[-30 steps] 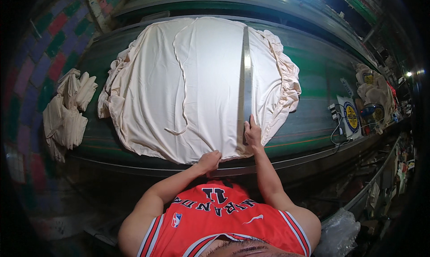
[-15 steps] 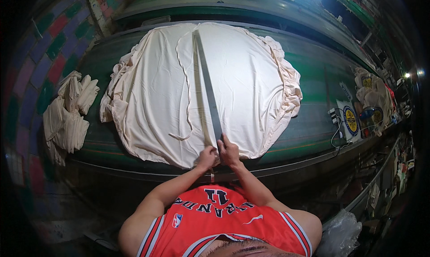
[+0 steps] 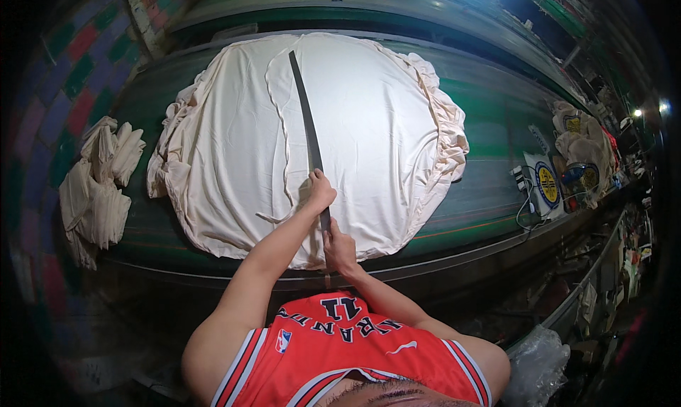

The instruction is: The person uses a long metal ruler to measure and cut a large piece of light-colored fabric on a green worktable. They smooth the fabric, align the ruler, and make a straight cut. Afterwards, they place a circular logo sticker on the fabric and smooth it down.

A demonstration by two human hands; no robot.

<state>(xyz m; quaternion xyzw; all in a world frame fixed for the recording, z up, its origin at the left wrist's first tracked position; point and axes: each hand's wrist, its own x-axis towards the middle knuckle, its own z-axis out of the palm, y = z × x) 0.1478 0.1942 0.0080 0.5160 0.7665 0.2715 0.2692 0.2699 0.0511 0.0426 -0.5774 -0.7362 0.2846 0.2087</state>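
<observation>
A long, flat grey straightedge runs away from me over a big cream fabric piece. My left hand is closed round it partway along its length. Nearer to me, my right hand grips it by its near end. The fabric is spread out fairly flat, with bunched, ruffled edges on the left and right. A thin, pale cord or fabric strip lies on it in a wavy line, left of the straightedge.
The fabric rests on a long green table. At its left end sits a heap of folded cream cloth. A white bag with a round emblem and a cable are at the right, beside more cloth. Clear plastic is at lower right.
My left hand has moved forward from the near end to farther up the straightedge. The straightedge has shifted a little left and looks narrower, tipped toward its edge. My right hand moved slightly left.
</observation>
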